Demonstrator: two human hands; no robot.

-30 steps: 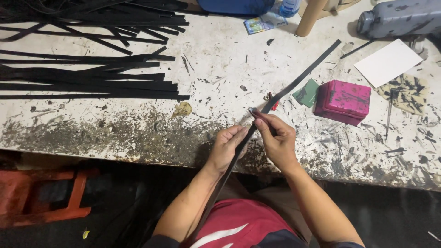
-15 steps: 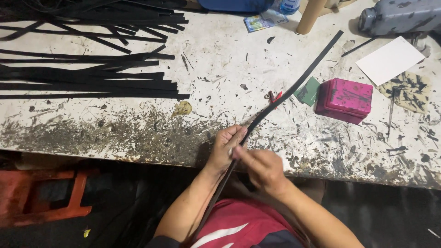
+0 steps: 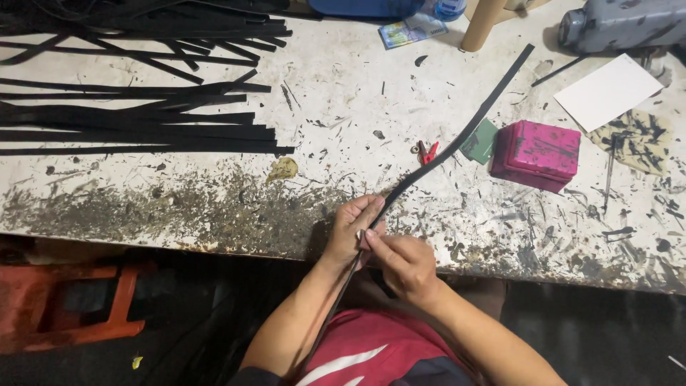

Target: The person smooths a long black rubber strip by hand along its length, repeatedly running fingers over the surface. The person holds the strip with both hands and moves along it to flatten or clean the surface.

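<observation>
Hands meet at the near edge of the dirty white worktop (image 3: pixel 343 78): the left hand (image 3: pixel 351 232) has its grip closed around a long black strip (image 3: pixel 457 139), and the right hand (image 3: pixel 404 261) pinches the same strip just beside it. The strip runs from the person's lap up across the worktop, past small red clips (image 3: pixel 427 151) and a pink box (image 3: pixel 537 154). More black strips (image 3: pixel 143 129) lie in a pile far to the left.

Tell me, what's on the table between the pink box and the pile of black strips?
In the head view, between the pink box and the pile of black strips lie a green pad, the long black strip being held, small red clips and a yellowish scrap.
</observation>
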